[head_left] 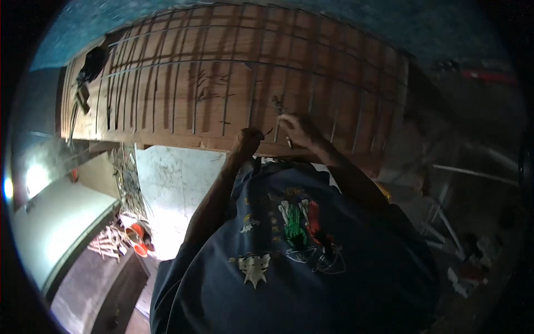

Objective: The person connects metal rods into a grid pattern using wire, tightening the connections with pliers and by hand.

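Note:
At the near edge of the wooden worktop (pixel 183 119), my left hand (pixel 247 141) is closed. A thin, short dark piece of wire (pixel 268 132) sticks out of its fingers to the right. Close beside it, my right hand (pixel 298 131) is wrapped round a pair of pliers (pixel 278 103). The head of the pliers points away from me, and a handle end shows below the fist. Thin metal rods (pixel 226 106) lie across the worktop in a grid, running under and beyond both hands. Whether the pliers touch a rod cannot be made out.
Several loose dark wire pieces (pixel 207 83) lie among the rods. A black bundle (pixel 92 62) sits at the worktop's left end. To the lower left are an orange container (pixel 135 234) and a pale panel (pixel 69 222). Metal bars (pixel 448 222) stand in shadow on the right.

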Available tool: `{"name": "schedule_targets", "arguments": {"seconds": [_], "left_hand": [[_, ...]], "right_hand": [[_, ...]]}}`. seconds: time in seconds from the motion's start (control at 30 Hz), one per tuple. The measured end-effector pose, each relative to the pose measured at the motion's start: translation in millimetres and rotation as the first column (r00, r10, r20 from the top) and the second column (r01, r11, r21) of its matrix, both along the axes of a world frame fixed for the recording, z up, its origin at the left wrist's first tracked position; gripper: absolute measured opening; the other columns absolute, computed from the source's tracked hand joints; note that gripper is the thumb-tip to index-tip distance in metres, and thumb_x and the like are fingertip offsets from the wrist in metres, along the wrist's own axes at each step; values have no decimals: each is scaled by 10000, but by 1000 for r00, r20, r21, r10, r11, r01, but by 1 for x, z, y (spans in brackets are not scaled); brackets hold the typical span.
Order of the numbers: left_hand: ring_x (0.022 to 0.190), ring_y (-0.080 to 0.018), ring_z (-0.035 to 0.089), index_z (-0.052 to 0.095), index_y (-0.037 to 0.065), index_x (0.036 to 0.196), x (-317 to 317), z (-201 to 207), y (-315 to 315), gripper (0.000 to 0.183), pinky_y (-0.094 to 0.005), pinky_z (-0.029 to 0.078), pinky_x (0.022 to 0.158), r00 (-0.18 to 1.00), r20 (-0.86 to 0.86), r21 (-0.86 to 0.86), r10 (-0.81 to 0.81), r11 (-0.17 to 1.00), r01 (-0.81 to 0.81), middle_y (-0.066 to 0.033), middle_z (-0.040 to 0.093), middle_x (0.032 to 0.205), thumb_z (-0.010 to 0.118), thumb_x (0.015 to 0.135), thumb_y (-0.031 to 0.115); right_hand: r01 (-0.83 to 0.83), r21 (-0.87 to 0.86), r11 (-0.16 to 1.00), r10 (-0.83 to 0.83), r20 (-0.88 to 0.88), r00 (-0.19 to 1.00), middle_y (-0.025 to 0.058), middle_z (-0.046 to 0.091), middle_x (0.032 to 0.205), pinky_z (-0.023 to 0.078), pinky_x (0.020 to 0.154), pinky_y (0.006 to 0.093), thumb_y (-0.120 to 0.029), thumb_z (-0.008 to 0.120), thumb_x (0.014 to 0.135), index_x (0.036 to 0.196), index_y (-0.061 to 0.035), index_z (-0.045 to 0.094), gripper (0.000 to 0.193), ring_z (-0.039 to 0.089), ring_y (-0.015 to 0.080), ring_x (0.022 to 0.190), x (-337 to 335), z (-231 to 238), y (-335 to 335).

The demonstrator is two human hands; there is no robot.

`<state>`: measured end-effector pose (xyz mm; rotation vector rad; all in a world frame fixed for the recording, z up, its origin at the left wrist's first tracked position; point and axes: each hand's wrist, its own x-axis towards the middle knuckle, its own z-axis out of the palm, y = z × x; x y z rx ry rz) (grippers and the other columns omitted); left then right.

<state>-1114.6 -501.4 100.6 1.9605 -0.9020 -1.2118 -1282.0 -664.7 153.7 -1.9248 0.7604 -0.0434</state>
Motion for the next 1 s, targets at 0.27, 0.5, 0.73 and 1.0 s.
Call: {"name": "schedule_targets", "arguments": {"seconds": [0.27,0.5,0.73,1.0], "left_hand": [[655,-150,624,708,-3,870,-10,17,-5,208,-326,506,607,963,-43,-142,-267,955,259,-95,667,729,613,887,181],[718,-257,693,704,15,852,-22,45,-49,97,-363,539,637,816,248,-288,-523,764,577,-134,707,821,612,831,38],[786,-330,689,704,63,892,-45,12,-134,122,-427,543,647,591,586,-223,-555,591,776,-152,694,860,618,809,82],[733,-340,668,672,80,1035,18,-153,-249,212,-445,515,610,684,726,-424,-67,740,522,-174,662,797,664,826,115]], "right_hand": [[-158,90,983,161,-22,987,185,692,859,523,671,374,-193,669,883,1069,32,668,292,687,241,737,-38,-37,-7],[-48,362,931,89,-100,991,133,712,871,525,677,354,-155,641,884,948,-1,719,184,676,188,753,-94,6,-25],[20,97,995,-15,-49,999,93,665,774,505,689,380,-263,625,895,844,-73,686,206,638,196,712,-129,-6,-53],[296,-454,841,-415,-189,890,43,559,647,473,544,324,-177,619,868,846,-91,604,90,583,173,590,-136,-119,-115]]}}
